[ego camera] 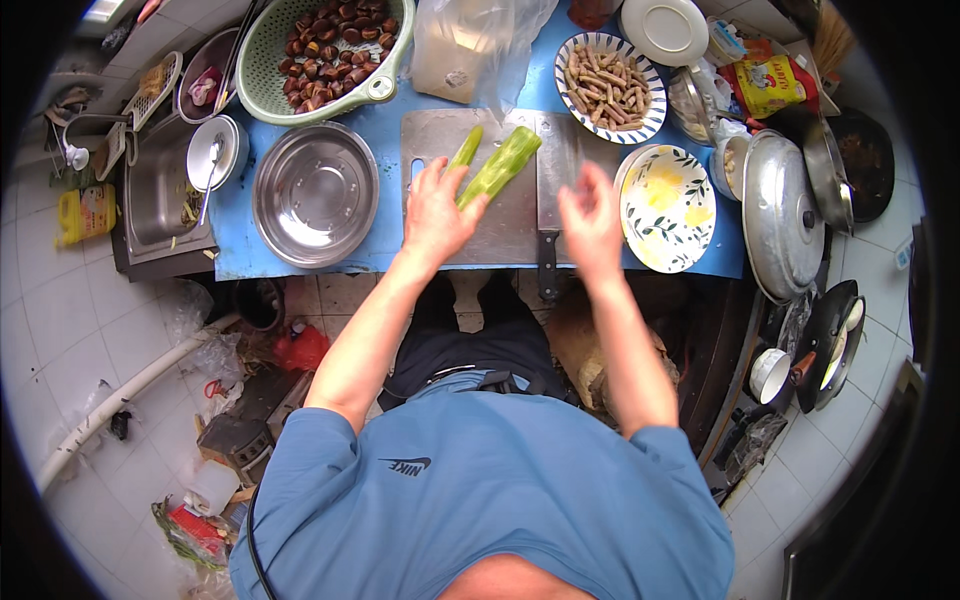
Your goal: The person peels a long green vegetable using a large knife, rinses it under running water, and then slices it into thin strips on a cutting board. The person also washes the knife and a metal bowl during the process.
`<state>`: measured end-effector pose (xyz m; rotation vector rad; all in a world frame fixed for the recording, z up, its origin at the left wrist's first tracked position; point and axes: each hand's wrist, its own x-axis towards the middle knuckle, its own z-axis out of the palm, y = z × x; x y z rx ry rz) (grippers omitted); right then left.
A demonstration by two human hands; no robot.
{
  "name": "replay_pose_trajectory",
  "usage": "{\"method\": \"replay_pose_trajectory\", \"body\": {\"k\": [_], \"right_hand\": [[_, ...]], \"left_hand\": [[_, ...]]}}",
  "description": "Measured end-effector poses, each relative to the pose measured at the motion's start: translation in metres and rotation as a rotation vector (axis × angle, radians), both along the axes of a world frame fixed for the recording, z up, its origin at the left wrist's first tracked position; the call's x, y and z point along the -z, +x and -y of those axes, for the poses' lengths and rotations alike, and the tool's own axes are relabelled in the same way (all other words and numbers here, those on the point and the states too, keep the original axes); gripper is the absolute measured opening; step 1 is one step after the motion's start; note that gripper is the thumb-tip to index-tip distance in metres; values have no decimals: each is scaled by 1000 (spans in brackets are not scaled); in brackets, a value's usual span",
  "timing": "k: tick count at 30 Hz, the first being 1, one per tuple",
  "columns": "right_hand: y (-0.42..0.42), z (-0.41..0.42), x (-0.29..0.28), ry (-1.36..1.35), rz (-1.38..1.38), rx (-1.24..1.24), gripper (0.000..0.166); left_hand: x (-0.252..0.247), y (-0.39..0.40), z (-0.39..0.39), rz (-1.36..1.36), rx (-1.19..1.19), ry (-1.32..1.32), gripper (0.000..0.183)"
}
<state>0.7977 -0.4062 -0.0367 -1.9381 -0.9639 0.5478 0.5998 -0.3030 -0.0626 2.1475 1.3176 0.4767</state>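
Note:
Two peeled green stem pieces, apparently celtuce, lie on a metal cutting board (499,232): a thick one (506,165) and a thinner one (468,148). My left hand (439,214) grips their near ends, its fingers partly hiding them. To the right on the board rests a cleaver (550,172), its black handle pointing towards me over the table's edge. My right hand (591,217), blurred, is between the cleaver and a floral plate (667,208). Its thumb and fingers look apart, and nothing shows in them.
A steel basin (315,196) stands left of the board. Beyond it is a green colander (259,90) of chestnuts. Cut brown pieces fill a striped-rim plate (559,71) behind the cleaver. A sink (150,221) lies left, a lidded metal pot (780,217) right.

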Motion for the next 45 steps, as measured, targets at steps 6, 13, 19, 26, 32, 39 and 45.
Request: {"method": "replay_pose_trajectory", "body": {"k": [6, 13, 19, 26, 32, 39, 45], "right_hand": [[-47, 76, 51, -296, 411, -128, 73], [-39, 72, 54, -415, 316, -125, 69], [-29, 105, 32, -270, 39, 5, 62], [-27, 123, 33, -146, -306, 64, 62], [-23, 120, 34, -146, -329, 88, 59], [-20, 125, 46, -115, -369, 90, 56], [-20, 125, 47, -50, -307, 63, 53]], "left_hand": [[14, 22, 22, -217, 13, -19, 63], [40, 17, 17, -211, -1, 50, 57], [39, 22, 14, -210, -27, 50, 43], [30, 46, 31, 4, -182, -277, 52], [21, 51, 43, 50, -224, -333, 55], [14, 0, 24, 172, -332, -238, 51], [36, -18, 2, 68, -437, -110, 51]]}}
